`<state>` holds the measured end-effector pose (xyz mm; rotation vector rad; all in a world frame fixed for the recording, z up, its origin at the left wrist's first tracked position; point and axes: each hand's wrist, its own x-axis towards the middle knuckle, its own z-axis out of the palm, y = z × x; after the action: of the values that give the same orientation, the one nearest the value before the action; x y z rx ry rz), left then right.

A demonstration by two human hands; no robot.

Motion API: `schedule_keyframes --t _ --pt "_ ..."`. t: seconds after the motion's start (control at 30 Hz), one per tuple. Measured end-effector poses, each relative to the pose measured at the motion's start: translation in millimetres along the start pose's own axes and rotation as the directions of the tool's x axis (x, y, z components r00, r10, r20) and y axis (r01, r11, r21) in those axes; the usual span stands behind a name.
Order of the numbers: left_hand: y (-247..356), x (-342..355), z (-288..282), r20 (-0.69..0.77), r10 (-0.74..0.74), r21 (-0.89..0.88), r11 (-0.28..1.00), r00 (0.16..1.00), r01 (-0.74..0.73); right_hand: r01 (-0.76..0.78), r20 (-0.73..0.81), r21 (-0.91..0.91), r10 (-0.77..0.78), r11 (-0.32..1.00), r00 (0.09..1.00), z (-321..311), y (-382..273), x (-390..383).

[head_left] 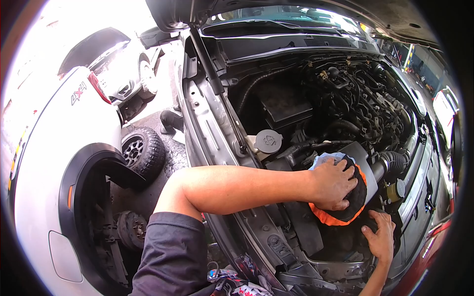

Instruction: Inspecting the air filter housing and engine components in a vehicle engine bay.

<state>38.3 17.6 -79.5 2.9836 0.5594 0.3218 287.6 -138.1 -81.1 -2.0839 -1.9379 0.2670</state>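
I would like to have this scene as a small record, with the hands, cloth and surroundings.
left hand: on the cloth, fingers bent
right hand: beside the cloth, not holding it
cloth: black, orange and blue
setting: exposed engine under raised hood
background: wheel beside white vehicle

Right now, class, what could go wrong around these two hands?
The cloth under the left hand might snag on parts beside it, such as the ribbed hose. The right hand, bare, could get scraped on hard edges near it. The raised hood might hurt someone if it dropped while the arms are in the bay.
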Motion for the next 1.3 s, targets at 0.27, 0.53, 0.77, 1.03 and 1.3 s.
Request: schedule_keyframes --t 0.27,0.53,0.77,1.03,1.3 --pt "1.1 -0.1 -1.3 0.022 -0.007 0.011 1.000 1.000 0.006 -0.004 0.006 0.002 0.004 1.000 1.000 -0.4 -0.2 0.2" --pt "1.4 -2.4 -3.1 0.026 -0.015 0.005 1.000 1.000 0.015 -0.011 0.017 0.002 0.011 1.000 1.000 -1.8 -3.2 0.4" --pt "1.0 -0.6 -1.4 0.027 -0.003 0.005 1.000 1.000 0.003 -0.013 0.014 0.002 0.013 1.000 1.000 -1.5 -2.0 -0.1" --pt "1.4 -0.9 -2.0 0.029 -0.005 0.004 1.000 1.000 0.005 -0.014 0.017 -0.002 0.014 1.000 1.000 -0.8 -0.8 0.4" --pt "1.1 -1.5 -1.7 0.024 -0.001 0.009 1.000 1.000 0.001 -0.020 0.018 -0.008 0.020 1.000 1.000 -0.5 -1.4 -0.1"
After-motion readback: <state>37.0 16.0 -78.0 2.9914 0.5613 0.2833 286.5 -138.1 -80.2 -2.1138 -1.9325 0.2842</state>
